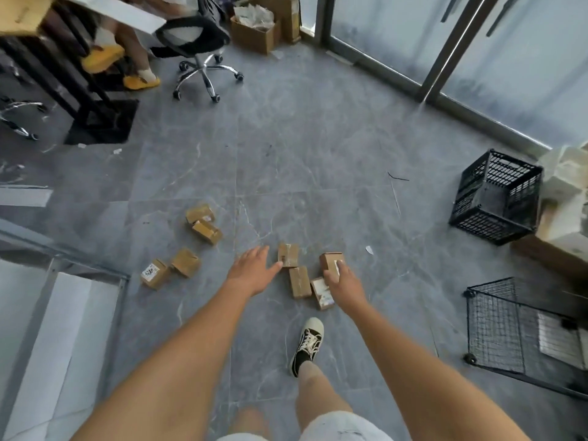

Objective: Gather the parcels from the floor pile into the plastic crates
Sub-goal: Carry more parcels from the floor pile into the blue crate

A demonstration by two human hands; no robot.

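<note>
The right hand (345,283) grips a brown parcel (331,261), the left hand (253,268) reaches spread toward another parcel (288,254); a far-left box's white label (149,271) is unreadable.

Right hand (345,280) gripping a parcel (331,261), left hand (253,268) spread beside another parcel (288,254), black crate (496,195) well apart

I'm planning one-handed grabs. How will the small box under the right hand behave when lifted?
The small box is squared cardboard, so probably stiff. The right hand spans its top, so likely light. Its flat faces shouldn't roll.
</note>
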